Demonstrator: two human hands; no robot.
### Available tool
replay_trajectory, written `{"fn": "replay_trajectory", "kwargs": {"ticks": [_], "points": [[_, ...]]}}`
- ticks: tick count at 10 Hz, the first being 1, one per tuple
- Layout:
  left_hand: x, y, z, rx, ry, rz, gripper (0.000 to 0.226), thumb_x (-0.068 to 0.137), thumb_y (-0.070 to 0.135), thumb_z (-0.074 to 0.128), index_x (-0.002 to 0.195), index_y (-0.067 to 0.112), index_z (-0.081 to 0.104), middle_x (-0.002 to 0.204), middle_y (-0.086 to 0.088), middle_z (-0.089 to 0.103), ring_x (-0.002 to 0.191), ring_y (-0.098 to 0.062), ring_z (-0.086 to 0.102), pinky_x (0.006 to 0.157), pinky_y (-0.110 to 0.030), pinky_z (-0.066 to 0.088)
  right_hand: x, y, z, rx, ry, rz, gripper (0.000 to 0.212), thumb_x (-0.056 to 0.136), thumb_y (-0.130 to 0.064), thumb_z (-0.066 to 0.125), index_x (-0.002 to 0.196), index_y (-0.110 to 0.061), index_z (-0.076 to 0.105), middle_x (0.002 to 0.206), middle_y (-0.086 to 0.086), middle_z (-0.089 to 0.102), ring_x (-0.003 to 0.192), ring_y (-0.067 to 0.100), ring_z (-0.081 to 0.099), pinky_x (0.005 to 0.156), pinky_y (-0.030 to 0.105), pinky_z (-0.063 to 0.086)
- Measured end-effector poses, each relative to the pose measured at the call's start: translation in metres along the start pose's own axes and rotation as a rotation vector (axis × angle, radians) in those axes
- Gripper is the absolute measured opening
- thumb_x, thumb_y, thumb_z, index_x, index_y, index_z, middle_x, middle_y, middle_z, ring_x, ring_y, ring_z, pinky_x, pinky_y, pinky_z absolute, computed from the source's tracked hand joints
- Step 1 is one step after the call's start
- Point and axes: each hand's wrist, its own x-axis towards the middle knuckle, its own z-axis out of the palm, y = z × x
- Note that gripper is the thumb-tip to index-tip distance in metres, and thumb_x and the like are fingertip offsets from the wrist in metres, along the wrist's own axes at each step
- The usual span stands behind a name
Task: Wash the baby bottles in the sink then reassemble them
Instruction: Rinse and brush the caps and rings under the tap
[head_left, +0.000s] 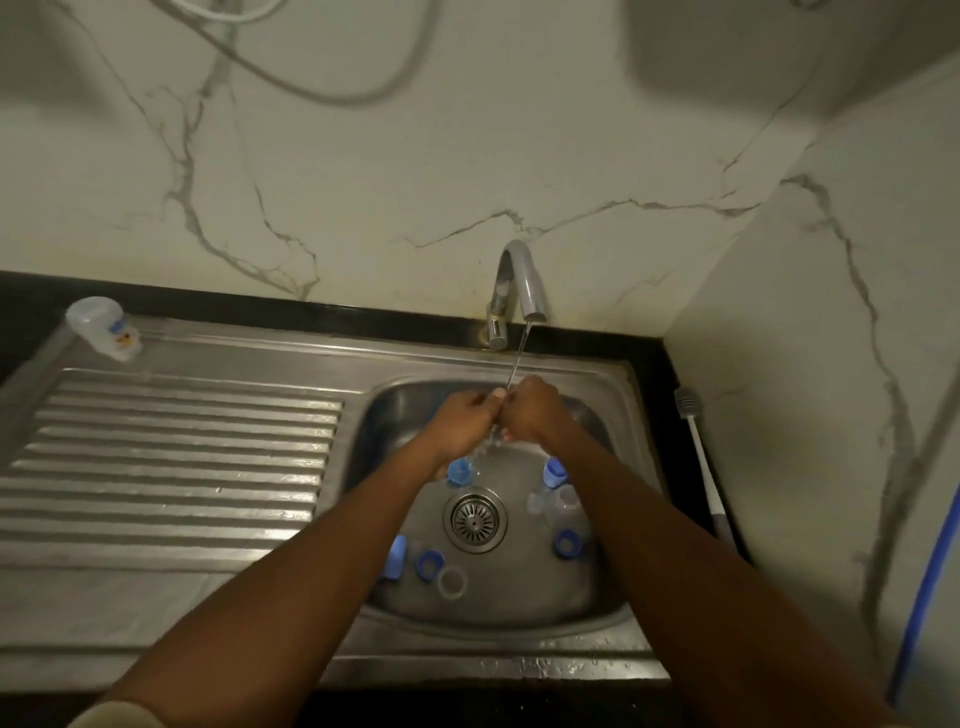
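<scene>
Both hands are together under the faucet (522, 280), with the thin water stream (517, 358) landing right where the fingers meet. My left hand (465, 421) and right hand (535, 410) have their fingers curled in toward each other, knuckles up. Water splashes just below them. I can't tell whether a small part is pinched between them or they hold nothing; the fingers hide it.

The bottle pieces sit loose on the floor of the sink (618, 415), all below the hands and on my side of them, ringed around the drain strainer (475, 517).
- Left side: a blue ring (458, 470) just under the left wrist; nearer me, a blue cap (396, 557), a second blue ring (430, 564) and a clear piece (452, 581).
- Right side: a blue collar (555, 470) just under the right wrist, clear parts (558, 501) beside it and a third blue ring (567, 541).

My guess is we're mid-wash, with reassembly not started. The next pick is a straight drop down and back, and each hand has a piece right beneath it.

One capped baby bottle (104, 327) sits at the far corner of the drainboard (171, 457), well off to the left of the left hand. The bottle brush (701, 457) lies on the counter to the right of the right hand. Its long axis runs away from me, head at the far end.
</scene>
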Motion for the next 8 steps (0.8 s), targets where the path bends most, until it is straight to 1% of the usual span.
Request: {"fn": "replay_trajectory", "kwargs": {"ticks": [1, 2, 3, 4, 5, 6, 7, 8], "points": [[-0.026, 0.022, 0.009, -0.069, 0.002, 0.071, 0.032, 0.103, 0.039, 0.049, 0.119, 0.016, 0.063, 0.107, -0.007, 0.071, 0.091, -0.016, 0.068, 0.084, -0.033, 0.057, -0.037, -0.008, -0.042, 0.183, -0.182, -0.087, 0.015, 0.097, -0.010, 0.056, 0.088, -0.006, 0.068, 0.076, 0.009, 0.069, 0.064, 0.012, 0.065, 0.063, 0.021, 0.055], [-0.051, 0.055, 0.011, -0.451, -0.042, 0.223, 0.029, 0.098, 0.026, 0.059, 0.123, 0.012, 0.065, 0.118, -0.016, 0.070, 0.103, -0.030, 0.068, 0.095, -0.046, 0.054, -0.067, -0.001, -0.087, 0.787, -0.312, -0.310, 0.018, 0.096, -0.003, 0.054, 0.108, 0.004, 0.065, 0.089, 0.013, 0.068, 0.072, 0.014, 0.064, 0.070, 0.024, 0.055], [-0.067, 0.061, 0.012, -0.710, -0.166, 0.277, 0.037, 0.099, 0.024, 0.055, 0.130, 0.006, 0.061, 0.131, -0.013, 0.064, 0.120, -0.032, 0.062, 0.105, -0.050, 0.048, -0.076, 0.021, -0.089, 1.422, -0.520, -0.467, 0.030, 0.093, -0.005, 0.052, 0.120, 0.006, 0.061, 0.109, 0.016, 0.062, 0.067, 0.006, 0.056, 0.057, 0.014, 0.050], [-0.066, 0.003, 0.012, -0.081, 0.002, 0.021, 0.040, 0.098, 0.038, 0.058, 0.125, 0.009, 0.064, 0.121, -0.010, 0.069, 0.121, -0.034, 0.062, 0.101, -0.045, 0.051, -0.062, 0.060, -0.003, 0.884, -0.491, -0.181, 0.025, 0.094, -0.002, 0.052, 0.117, 0.000, 0.063, 0.128, 0.025, 0.058, 0.091, 0.018, 0.068, 0.074, 0.022, 0.056], [-0.081, -0.077, 0.008, 0.964, -0.050, -0.215, 0.051, 0.087, 0.033, 0.072, 0.134, 0.016, 0.060, 0.141, -0.009, 0.056, 0.134, -0.026, 0.050, 0.110, -0.033, 0.039, -0.069, 0.119, 0.090, -0.431, -0.333, -0.220, 0.033, 0.097, -0.009, 0.052, 0.129, -0.005, 0.056, 0.136, 0.016, 0.057, 0.123, 0.028, 0.058, 0.098, 0.030, 0.047], [-0.096, -0.099, 0.012, 0.703, 0.024, -0.095, 0.064, 0.088, 0.034, 0.074, 0.143, 0.011, 0.051, 0.147, -0.009, 0.051, 0.133, -0.021, 0.050, 0.108, -0.025, 0.036, -0.073, 0.097, 0.086, -0.298, -0.305, -0.231, 0.027, 0.092, -0.011, 0.058, 0.118, -0.006, 0.064, 0.120, 0.014, 0.066, 0.109, 0.027, 0.064, 0.091, 0.032, 0.050], [-0.105, -0.071, 0.022, 0.430, 0.186, 0.241, 0.065, 0.087, 0.022, 0.075, 0.144, 0.026, 0.044, 0.146, 0.007, 0.049, 0.132, -0.008, 0.048, 0.112, -0.026, 0.038, -0.074, 0.047, 0.029, 0.354, -0.401, -0.325, 0.009, 0.087, -0.001, 0.063, 0.091, -0.002, 0.071, 0.081, 0.018, 0.069, 0.071, 0.023, 0.063, 0.074, 0.040, 0.054], [-0.110, -0.042, 0.017, 0.249, 0.296, 0.481, 0.073, 0.087, 0.020, 0.073, 0.145, 0.043, 0.034, 0.150, 0.025, 0.035, 0.141, 0.007, 0.032, 0.114, -0.015, 0.030, -0.079, 0.021, -0.008, 0.914, -0.558, -0.414, 0.024, 0.092, -0.003, 0.062, 0.113, 0.008, 0.064, 0.096, 0.020, 0.066, 0.085, 0.025, 0.059, 0.077, 0.032, 0.049]]}}
